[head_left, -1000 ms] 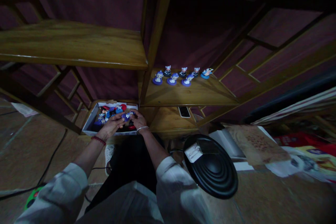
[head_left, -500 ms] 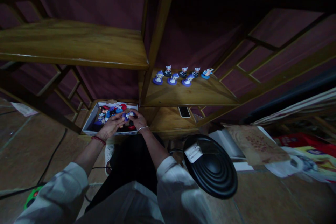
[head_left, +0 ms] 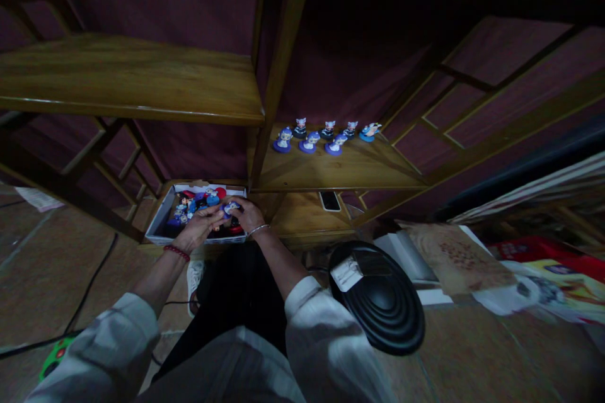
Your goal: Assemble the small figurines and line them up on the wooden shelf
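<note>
Over a white-edged box [head_left: 158,214], a small purple and white figurine [head_left: 231,208] is held between my two hands. My left hand [head_left: 201,228] grips it from the left, its fingers bent against the purple base. From the other side my right hand [head_left: 247,214] pinches it, hiding part of it. Beneath them the box holds several loose figurines [head_left: 191,203] in blue, purple, red and black. On the wooden shelf [head_left: 331,171] to the right stand several figurines: purple-based ones [head_left: 309,142] in front, black ones [head_left: 328,130] and a blue one [head_left: 370,131] behind.
A phone [head_left: 329,201] lies on the lower shelf. A wooden post [head_left: 283,63] divides the shelving. On the floor at the right are a round black ridged object [head_left: 378,299], a cardboard piece [head_left: 460,258] and plastic packages [head_left: 543,283]. A black cable [head_left: 94,280] runs across the left floor.
The figurine has turned slightly between my fingers, and my right hand has shifted a little. The whole view has moved slightly. The shelf figurines stand as before.
</note>
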Demonstrator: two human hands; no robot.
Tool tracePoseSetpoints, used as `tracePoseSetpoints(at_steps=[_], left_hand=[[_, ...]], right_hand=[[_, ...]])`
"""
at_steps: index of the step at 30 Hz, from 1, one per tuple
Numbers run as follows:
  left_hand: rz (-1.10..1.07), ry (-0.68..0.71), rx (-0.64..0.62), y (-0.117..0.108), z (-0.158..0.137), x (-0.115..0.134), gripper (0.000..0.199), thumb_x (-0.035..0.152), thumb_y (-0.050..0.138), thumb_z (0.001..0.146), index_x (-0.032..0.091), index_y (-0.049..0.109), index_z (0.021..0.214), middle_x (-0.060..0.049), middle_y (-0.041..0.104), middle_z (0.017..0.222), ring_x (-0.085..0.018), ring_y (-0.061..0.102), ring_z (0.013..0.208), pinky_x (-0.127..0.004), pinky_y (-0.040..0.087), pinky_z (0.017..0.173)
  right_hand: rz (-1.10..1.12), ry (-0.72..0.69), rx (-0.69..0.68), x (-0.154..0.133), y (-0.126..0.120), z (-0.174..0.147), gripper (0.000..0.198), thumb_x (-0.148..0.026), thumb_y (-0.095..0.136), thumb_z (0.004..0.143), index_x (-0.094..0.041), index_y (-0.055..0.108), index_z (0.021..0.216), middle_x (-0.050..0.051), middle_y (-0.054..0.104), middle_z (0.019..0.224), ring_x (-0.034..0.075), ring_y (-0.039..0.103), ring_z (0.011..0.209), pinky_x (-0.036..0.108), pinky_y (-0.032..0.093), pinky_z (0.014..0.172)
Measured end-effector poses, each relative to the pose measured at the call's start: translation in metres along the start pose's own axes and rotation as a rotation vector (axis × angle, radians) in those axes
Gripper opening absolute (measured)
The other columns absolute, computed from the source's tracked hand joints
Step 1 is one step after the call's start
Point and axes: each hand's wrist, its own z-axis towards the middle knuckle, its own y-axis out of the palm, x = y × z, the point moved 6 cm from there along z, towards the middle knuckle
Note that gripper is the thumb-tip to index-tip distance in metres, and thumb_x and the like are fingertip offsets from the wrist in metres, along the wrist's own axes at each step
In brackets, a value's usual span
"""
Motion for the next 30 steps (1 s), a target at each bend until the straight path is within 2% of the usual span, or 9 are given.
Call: tracePoseSetpoints(at_steps=[3,5,10,17,22,26,30], left_hand=[[-0.011,-0.004,0.009,0.000,0.000,0.000,0.021,0.007,0.065,0.065,0.012,0.066,0.086,-0.005,0.068,0.079,-0.016,0.063,0.077,-0.027,0.052,0.070],[-0.032,0.004,0.022,0.000,0.000,0.000,0.021,0.007,0.066,0.064,0.012,0.066,0.085,-0.004,0.068,0.079,-0.015,0.063,0.077,-0.027,0.052,0.072],[-0.018,0.039,0.019,0.000,0.000,0.001,0.029,0.010,0.071,0.058,0.013,0.067,0.087,-0.003,0.068,0.084,-0.014,0.062,0.079,-0.028,0.051,0.076],[0.037,0.032,0.053,-0.001,0.003,0.000,0.035,0.010,0.073,0.055,0.011,0.066,0.089,-0.004,0.068,0.073,-0.016,0.064,0.073,-0.027,0.052,0.067],[0.027,0.056,0.052,-0.002,0.002,0.003,0.033,0.006,0.072,0.054,0.011,0.067,0.086,-0.004,0.068,0.079,-0.016,0.063,0.075,-0.029,0.052,0.073],[0.015,0.065,-0.022,0.001,-0.001,0.004,0.034,0.011,0.072,0.057,0.010,0.066,0.090,-0.006,0.069,0.087,-0.017,0.063,0.082,-0.030,0.050,0.080],[-0.014,0.040,-0.083,0.005,-0.005,0.005,0.035,0.011,0.071,0.060,0.011,0.066,0.095,-0.006,0.069,0.089,-0.018,0.062,0.086,-0.031,0.048,0.083]], right_hand=[[-0.027,-0.053,-0.019,-0.005,0.000,0.002,0.025,-0.014,0.053,0.076,-0.024,0.061,0.098,-0.003,0.062,0.104,0.010,0.055,0.097,0.024,0.038,0.091],[-0.035,-0.038,-0.006,-0.005,0.000,0.002,0.026,-0.015,0.054,0.075,-0.024,0.061,0.099,-0.003,0.062,0.103,0.011,0.056,0.095,0.024,0.039,0.089],[-0.075,0.068,0.033,-0.002,0.001,0.001,0.024,-0.019,0.056,0.073,-0.025,0.063,0.095,-0.004,0.064,0.091,0.012,0.059,0.083,0.023,0.044,0.079],[-0.242,0.242,0.091,-0.001,-0.001,0.001,0.016,-0.025,0.059,0.069,-0.025,0.065,0.083,-0.002,0.066,0.083,0.015,0.059,0.075,0.024,0.045,0.068],[-0.241,0.215,0.087,-0.006,0.001,0.001,0.018,-0.021,0.058,0.070,-0.026,0.065,0.087,-0.002,0.066,0.085,0.014,0.060,0.077,0.023,0.044,0.071],[-0.206,0.107,0.074,-0.013,0.001,-0.001,0.024,-0.017,0.056,0.072,-0.026,0.064,0.093,-0.004,0.065,0.094,0.012,0.058,0.086,0.021,0.043,0.080],[-0.217,0.032,-0.002,-0.019,-0.001,0.000,0.028,-0.014,0.054,0.074,-0.026,0.062,0.099,-0.004,0.063,0.099,0.011,0.057,0.091,0.021,0.041,0.085]])
